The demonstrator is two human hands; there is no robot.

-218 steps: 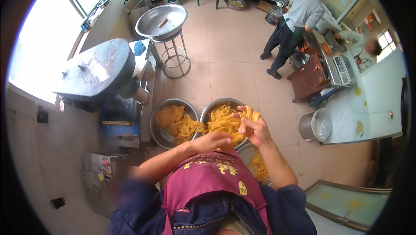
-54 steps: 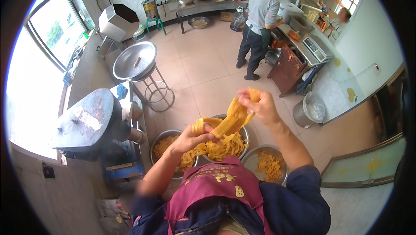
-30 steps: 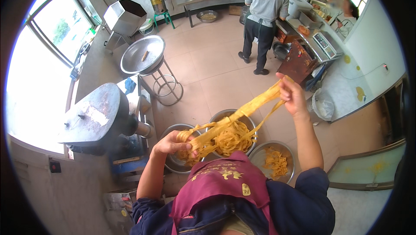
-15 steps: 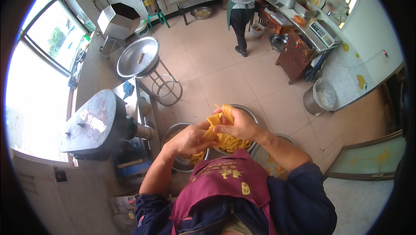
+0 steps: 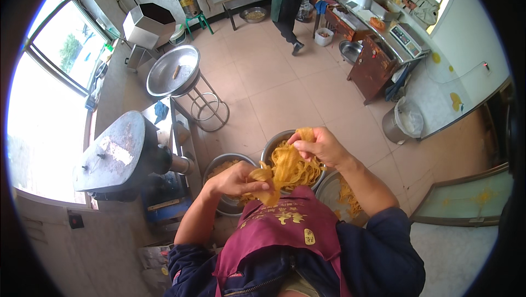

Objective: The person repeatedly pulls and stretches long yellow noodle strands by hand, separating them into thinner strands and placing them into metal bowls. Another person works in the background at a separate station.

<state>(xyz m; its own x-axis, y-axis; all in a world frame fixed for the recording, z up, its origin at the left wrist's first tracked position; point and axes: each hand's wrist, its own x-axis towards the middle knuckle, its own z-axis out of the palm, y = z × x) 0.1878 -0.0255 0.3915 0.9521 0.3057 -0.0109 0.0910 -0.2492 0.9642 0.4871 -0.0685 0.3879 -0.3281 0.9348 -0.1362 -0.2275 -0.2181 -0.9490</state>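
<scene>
Yellow noodle strips (image 5: 285,166) hang between both hands. The right hand (image 5: 320,146) pinches their top; the left hand (image 5: 238,179) grips the lower end, above a steel bowl (image 5: 272,145).

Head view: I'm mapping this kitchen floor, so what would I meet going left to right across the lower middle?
Grey lidded machine → left metal bowl → left hand → yellow flat strips → right hand → grey bucket.

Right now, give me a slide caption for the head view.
Both hands, left hand and right hand, hold yellow noodle strips above metal bowls on a tiled floor.
</scene>
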